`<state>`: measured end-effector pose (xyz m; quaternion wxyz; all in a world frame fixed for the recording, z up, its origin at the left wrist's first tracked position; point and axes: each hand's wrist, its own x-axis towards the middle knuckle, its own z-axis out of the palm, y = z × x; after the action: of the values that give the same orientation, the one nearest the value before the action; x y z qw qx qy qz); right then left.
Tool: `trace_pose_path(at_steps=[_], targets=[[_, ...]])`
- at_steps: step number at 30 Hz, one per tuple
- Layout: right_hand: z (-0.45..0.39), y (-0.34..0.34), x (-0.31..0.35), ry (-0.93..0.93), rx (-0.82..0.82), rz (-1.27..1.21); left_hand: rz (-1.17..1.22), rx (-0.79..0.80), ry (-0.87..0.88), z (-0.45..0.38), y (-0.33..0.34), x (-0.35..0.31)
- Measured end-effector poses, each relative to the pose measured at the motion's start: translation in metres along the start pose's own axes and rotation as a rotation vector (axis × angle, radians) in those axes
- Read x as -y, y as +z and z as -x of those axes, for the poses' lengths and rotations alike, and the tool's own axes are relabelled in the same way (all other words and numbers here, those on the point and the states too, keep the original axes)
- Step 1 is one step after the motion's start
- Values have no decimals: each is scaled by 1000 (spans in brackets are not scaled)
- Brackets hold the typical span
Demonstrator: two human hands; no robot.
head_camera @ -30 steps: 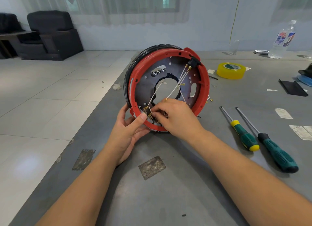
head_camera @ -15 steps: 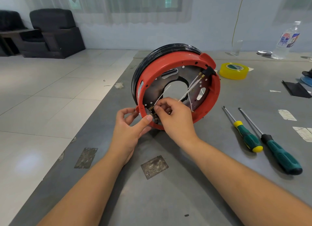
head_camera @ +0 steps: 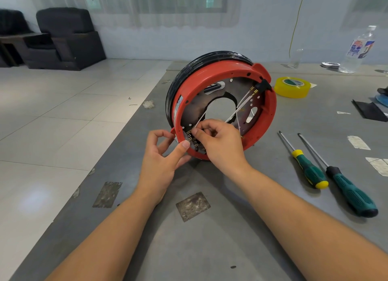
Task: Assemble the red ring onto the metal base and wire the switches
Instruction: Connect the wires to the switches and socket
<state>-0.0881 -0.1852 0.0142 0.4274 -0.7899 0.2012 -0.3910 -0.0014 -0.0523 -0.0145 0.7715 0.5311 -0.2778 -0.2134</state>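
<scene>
Head view: we have tipped red ring (head_camera: 270, 112), seated on metal base (head_camera: 197, 104), more edge-on than second ago; assembly stands on grey table (head_camera: 210, 238). Right hand (head_camera: 218, 142) now pinches white wire (head_camera: 199, 121) at switch terminals (head_camera: 190, 136). Left hand (head_camera: 161, 152) thumb braces rim, fingers curled. Ring fitted; wiring under way.

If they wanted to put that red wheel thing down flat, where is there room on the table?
Bare grey table lies near the person, between the forearms and the dark patch. It is crowded right of the red ring: two screwdrivers, yellow tape, paper scraps.
</scene>
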Motion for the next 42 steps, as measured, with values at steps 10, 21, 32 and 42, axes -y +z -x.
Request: trace_pose_path(at_steps=[10,21,32,42], targets=[[3,5,2,4,-15,-60,-100,-47,14,0,-1,4],[0,5,1,-34,15,19,5,-85,-22,0,-1,6],[-4,3,-2,-76,40,95,15,-89,-35,2,-1,4],[-5,3,-3,-121,37,139,30,-89,-35,1,-1,5]])
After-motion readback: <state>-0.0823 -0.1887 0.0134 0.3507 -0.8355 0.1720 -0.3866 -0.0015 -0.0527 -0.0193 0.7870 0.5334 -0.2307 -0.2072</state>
